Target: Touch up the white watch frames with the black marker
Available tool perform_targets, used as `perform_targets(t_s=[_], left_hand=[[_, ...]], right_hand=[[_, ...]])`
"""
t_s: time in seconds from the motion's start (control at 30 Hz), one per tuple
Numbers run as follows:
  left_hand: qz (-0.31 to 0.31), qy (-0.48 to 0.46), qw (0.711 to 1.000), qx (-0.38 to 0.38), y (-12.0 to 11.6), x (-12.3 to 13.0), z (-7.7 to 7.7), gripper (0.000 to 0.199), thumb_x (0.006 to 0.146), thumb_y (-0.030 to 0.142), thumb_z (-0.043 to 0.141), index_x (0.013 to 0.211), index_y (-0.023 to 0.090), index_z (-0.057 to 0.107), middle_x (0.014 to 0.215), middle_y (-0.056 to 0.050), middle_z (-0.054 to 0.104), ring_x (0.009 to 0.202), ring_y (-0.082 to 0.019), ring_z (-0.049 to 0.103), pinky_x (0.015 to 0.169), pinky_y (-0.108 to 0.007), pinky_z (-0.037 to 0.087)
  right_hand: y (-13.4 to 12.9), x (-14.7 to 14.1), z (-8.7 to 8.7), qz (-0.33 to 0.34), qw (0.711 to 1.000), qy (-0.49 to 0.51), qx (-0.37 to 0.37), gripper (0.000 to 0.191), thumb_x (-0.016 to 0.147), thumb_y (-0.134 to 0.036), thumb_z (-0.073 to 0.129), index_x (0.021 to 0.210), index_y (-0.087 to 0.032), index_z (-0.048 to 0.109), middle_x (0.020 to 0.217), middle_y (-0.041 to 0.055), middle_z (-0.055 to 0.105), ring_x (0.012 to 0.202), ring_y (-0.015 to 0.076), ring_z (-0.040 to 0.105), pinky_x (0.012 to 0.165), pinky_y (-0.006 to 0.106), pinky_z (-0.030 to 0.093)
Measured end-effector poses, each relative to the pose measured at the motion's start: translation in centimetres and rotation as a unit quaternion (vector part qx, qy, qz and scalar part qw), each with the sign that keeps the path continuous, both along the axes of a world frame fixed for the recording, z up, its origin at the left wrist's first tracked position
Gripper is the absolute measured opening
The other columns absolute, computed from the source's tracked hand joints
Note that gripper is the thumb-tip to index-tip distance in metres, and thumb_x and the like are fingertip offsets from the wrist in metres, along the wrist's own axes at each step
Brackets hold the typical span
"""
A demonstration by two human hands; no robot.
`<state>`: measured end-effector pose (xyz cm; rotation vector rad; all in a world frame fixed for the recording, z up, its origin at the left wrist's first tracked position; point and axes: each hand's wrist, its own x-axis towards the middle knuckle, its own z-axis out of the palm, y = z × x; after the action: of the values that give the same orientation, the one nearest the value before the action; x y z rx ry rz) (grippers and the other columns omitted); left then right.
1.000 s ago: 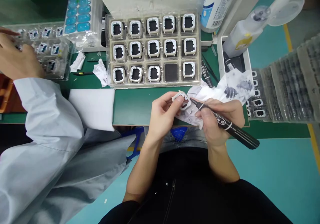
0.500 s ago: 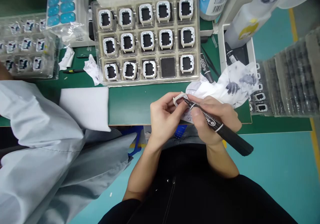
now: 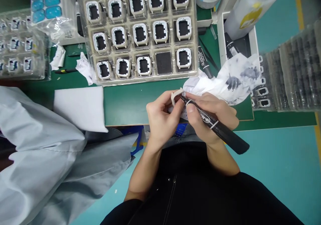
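Note:
Between the thumb and fingers of my left hand is a small white watch case frame, held tilted above the table's front edge. My right hand grips a black marker pen, whose tip meets or nearly meets the inner side of the frame; the exact contact is hidden by my fingers. The right fingertips also sit close to the frame's edge. Just beyond my hands stands a clear plastic tray of similar white frames, with one compartment in the front row showing only its dark bottom.
An ink-stained white cloth lies behind my right hand, near another marker. A white foam sheet is at left, beside a co-worker's grey sleeve. A bottle stands in a white box; stacked trays are at right.
The watch case frame has been turned and tilted in my left hand, while the marker tip stays at it. The whole view has shifted slightly, bringing the tray nearer the top left.

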<state>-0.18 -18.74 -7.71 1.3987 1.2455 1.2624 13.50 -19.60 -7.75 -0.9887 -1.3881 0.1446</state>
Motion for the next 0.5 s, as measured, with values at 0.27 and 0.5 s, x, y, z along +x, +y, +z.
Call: perform_targets(t_s=[0.27,0.5], left_hand=[[-0.006,0.018,1.0,0.019,-0.18,-0.22,-0.59,0.017,0.106,0.033,0.08,0.117,0.023,0.089,0.102,-0.002,0.086,0.085,-0.016,0.073,0.079,-0.026,0.06],[-0.007,0.023,1.0,0.017,-0.27,-0.1,-0.57,0.02,0.108,0.036,0.078,0.118,0.022,0.089,0.106,-0.003,0.087,0.088,-0.016,0.074,0.082,-0.026,0.06]], right_hand=[[-0.24,0.08,-0.4,-0.01,1.0,-0.005,-0.02,0.009,0.103,-0.026,0.079,0.108,-0.032,0.075,0.098,-0.0026,0.091,0.081,0.0202,0.089,0.073,0.033,0.076],[-0.18,0.23,-0.75,-0.009,1.0,0.0,-0.021,0.016,0.099,-0.025,0.083,0.111,-0.035,0.077,0.102,-0.0026,0.092,0.082,0.0221,0.09,0.073,0.035,0.077]])
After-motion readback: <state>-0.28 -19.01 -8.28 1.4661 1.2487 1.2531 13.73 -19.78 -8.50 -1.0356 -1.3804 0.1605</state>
